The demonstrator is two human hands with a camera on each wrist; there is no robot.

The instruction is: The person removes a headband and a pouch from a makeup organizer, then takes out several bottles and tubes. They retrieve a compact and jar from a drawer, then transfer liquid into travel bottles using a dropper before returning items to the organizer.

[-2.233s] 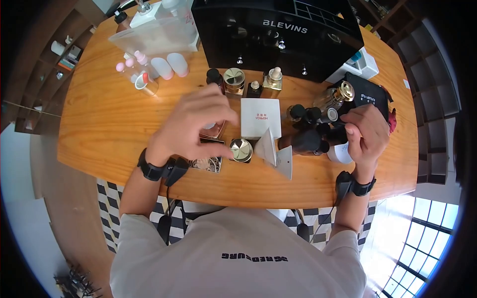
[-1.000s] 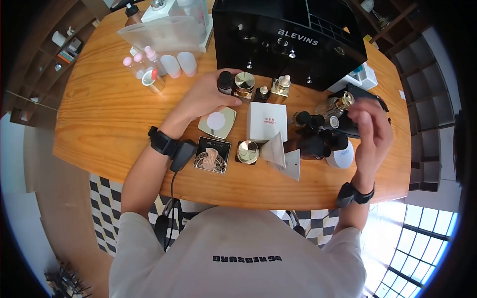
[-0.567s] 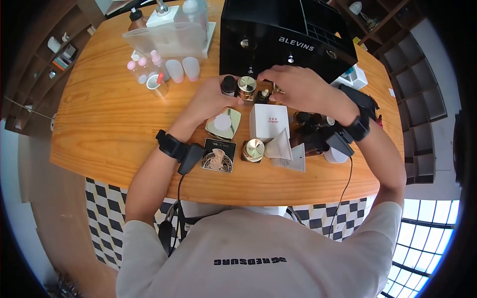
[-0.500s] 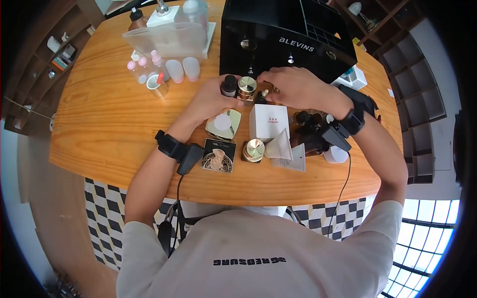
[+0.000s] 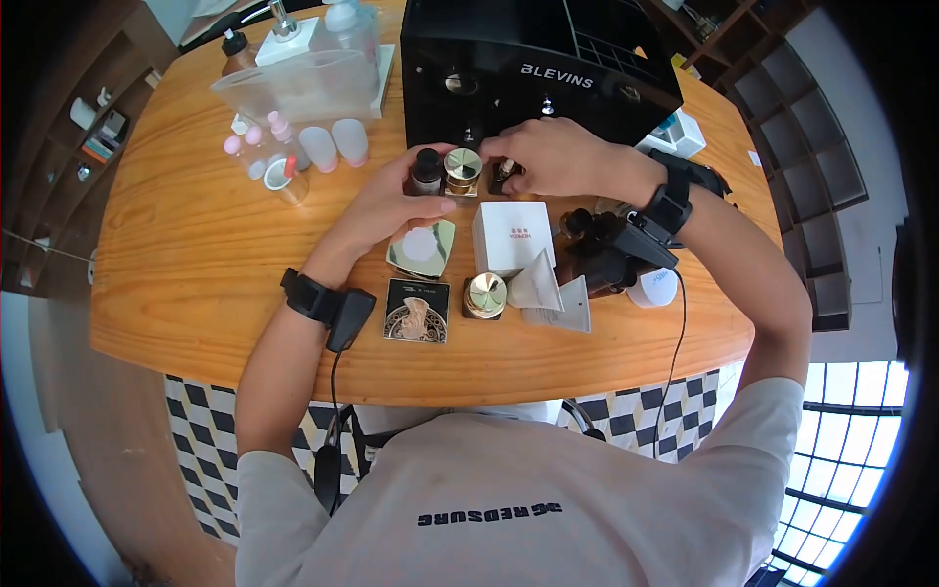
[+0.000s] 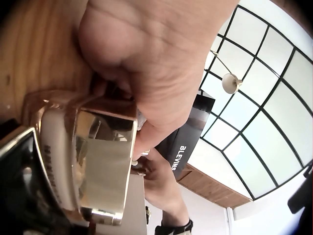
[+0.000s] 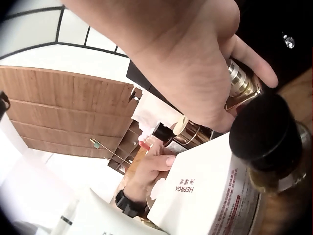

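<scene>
In the head view my left hand (image 5: 377, 203) curls round a black-capped bottle (image 5: 426, 172), fingers behind and thumb in front. A gold-lidded jar (image 5: 463, 170) stands between the hands. My right hand (image 5: 577, 161) arches over a small dropper bottle (image 5: 505, 176); in the right wrist view its fingers curl round a gold-collared bottle (image 7: 239, 81). The white box (image 5: 514, 238) stands just in front. Nearest the left wrist view is a gold-edged compact (image 6: 102, 166), below my left hand (image 6: 146, 54).
Behind the hands stands a black BLEVINS case (image 5: 548, 83). Nearer are a patterned palette (image 5: 417, 311), another gold-lidded jar (image 5: 484, 293), a white tube (image 5: 535, 286) and a white jar (image 5: 653, 287). Pink-capped bottles (image 5: 281, 127) and a clear holder (image 5: 303, 88) stand at left.
My left hand has moved back from above the front jar to the black-capped bottle. My right hand has come left from the dark bottles to the back row. The head view has shifted slightly.
</scene>
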